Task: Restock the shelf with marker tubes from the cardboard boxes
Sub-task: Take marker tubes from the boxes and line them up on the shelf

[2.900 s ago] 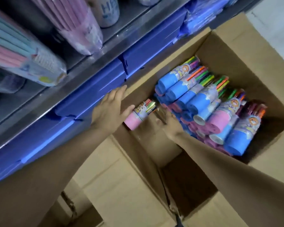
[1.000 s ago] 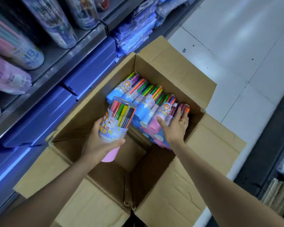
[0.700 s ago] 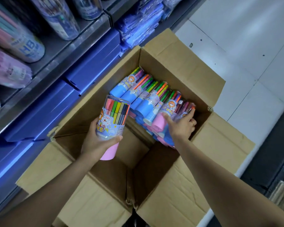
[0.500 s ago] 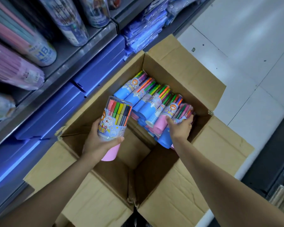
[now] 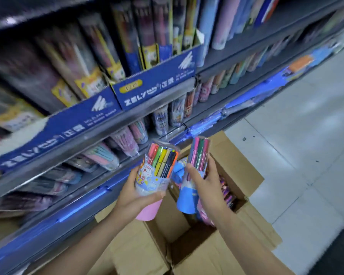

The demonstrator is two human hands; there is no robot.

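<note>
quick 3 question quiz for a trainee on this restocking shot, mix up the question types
1. True or false: both hands hold a marker tube.
2. What colour is the base of the tube in the left hand? A pink, B green, C black.
3. What lies directly below the hands?

Key
1. True: pink-based tube in the left, blue-based tube in the right hand.
2. A.
3. The open cardboard box.
</note>
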